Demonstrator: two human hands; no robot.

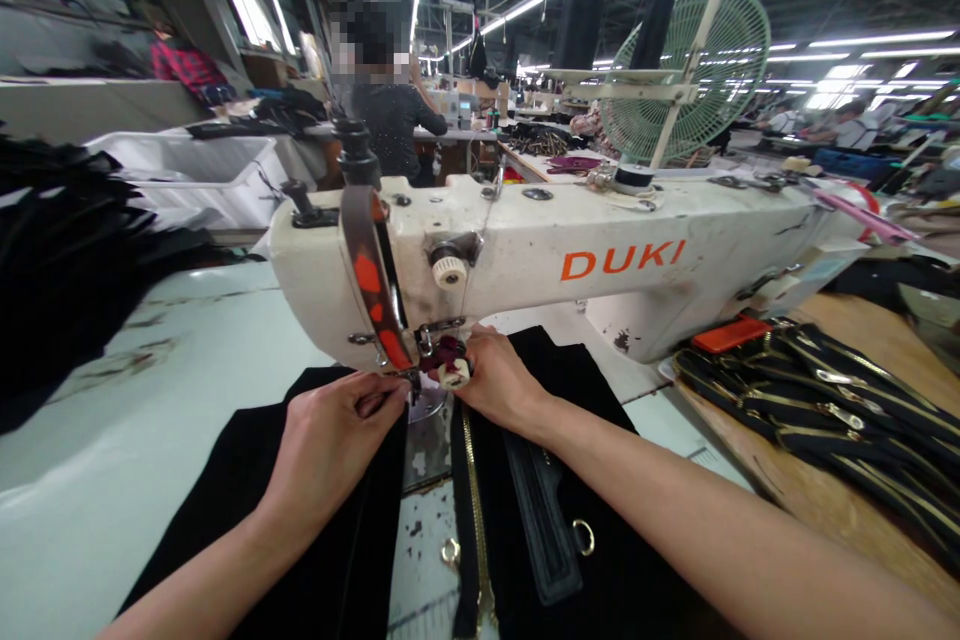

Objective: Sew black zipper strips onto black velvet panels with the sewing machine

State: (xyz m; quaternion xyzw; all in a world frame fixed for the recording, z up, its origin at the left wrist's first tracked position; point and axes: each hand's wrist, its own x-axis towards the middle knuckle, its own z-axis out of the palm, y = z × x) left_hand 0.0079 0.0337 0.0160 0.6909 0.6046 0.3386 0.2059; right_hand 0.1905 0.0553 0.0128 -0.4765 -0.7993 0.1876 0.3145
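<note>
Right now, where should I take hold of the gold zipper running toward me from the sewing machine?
Probably best to pinch the near stretch of the gold zipper, coming from your side with your right hand. It lies straight toward you along the black fabric, so that stretch is open to reach, while its far end disappears beneath your hands at the sewing machine.

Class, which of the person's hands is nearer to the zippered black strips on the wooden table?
Right. The right hand is left of the zippered black strips, beside the sewing machine head; the left hand is farther off, beyond the right hand.
</note>
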